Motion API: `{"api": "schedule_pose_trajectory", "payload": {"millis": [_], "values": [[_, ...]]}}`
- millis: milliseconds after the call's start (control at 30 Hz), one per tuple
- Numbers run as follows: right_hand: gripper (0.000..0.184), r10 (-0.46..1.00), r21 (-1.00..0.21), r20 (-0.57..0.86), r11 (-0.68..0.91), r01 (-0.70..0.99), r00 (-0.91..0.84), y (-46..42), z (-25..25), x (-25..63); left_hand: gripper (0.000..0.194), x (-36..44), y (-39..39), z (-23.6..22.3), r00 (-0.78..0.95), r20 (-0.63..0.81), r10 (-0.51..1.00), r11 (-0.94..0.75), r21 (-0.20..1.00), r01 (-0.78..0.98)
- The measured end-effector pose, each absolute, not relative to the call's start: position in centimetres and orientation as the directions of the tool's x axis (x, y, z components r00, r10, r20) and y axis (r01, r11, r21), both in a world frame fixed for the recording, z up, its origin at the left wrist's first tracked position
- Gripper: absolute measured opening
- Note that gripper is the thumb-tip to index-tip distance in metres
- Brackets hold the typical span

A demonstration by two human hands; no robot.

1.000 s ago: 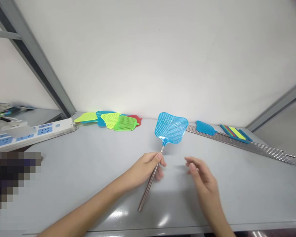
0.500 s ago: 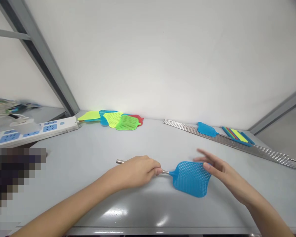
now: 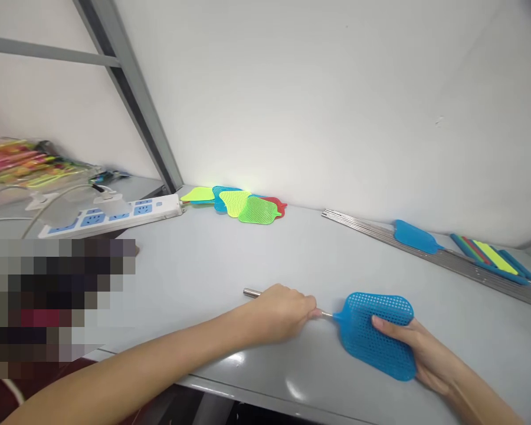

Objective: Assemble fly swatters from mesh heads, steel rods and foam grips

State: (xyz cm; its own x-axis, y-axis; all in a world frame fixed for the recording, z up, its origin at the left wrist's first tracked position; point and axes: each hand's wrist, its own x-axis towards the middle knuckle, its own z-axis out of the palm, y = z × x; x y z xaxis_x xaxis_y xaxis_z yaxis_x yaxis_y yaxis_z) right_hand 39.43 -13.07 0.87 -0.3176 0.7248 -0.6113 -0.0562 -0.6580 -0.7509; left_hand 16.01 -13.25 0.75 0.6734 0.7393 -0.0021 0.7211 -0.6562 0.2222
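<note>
"starting from the far left, what do i have on my feed?"

"a blurry heap of bright, thin pieces (image 3: pixel 13 162), then a white power strip (image 3: pixel 161 213) with blue sockets and plugs in it."

"and right of that?"

"i see a cluster of mesh swatter heads (image 3: pixel 260 211) overlapping on the grey table (image 3: pixel 194 260), close to the wall (image 3: pixel 301 106): yellow, blue, green, and a red one mostly covered."

"how does the left hand (image 3: pixel 281 313) look to you?"

"closed in a fist, palm down, around the metal handle of the blue swatter (image 3: pixel 365 345). i can see the handle's end poking out on the left and a bit of thin shaft on the right."

"so where is that swatter?"

"between both hands, over the near part of the table, its head to the right. i can't tell whether it touches the tabletop."

"and the right hand (image 3: pixel 429 354)?"

"gripping the head's outer edge, thumb flat on the mesh, the other fingers behind it and mostly hidden from me."

"anything farther right?"

"thin metal rods (image 3: pixel 358 225) lying in a band by the wall, a second blue swatter (image 3: pixel 416 237) on top of them, and a row of coloured strips (image 3: pixel 495 258) at the end."
</note>
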Motion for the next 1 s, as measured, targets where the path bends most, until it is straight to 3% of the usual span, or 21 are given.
{"api": "schedule_pose_trajectory", "payload": {"millis": [167,433,1000], "values": [[0.034,0.746,-0.76,-0.608,-0.646,-0.071,-0.272,-13.2,1.0,38.7,0.022,16.1,-13.4,-0.2,0.665,0.025,0.746,-0.662,0.142,0.736],[0.032,0.773,-0.784,-0.557,-0.61,-0.116,-0.302,-12.6,0.6,38.9,0.024,16.4,-13.1,-0.6,0.631,0.01,0.775,-0.618,0.218,0.755],[0.033,0.735,-0.736,-0.628,-0.668,-0.112,-0.256,-12.4,1.1,38.2,0.019,16.7,-13.3,-1.1,0.565,-0.008,0.825,-0.554,0.185,0.811]]}}
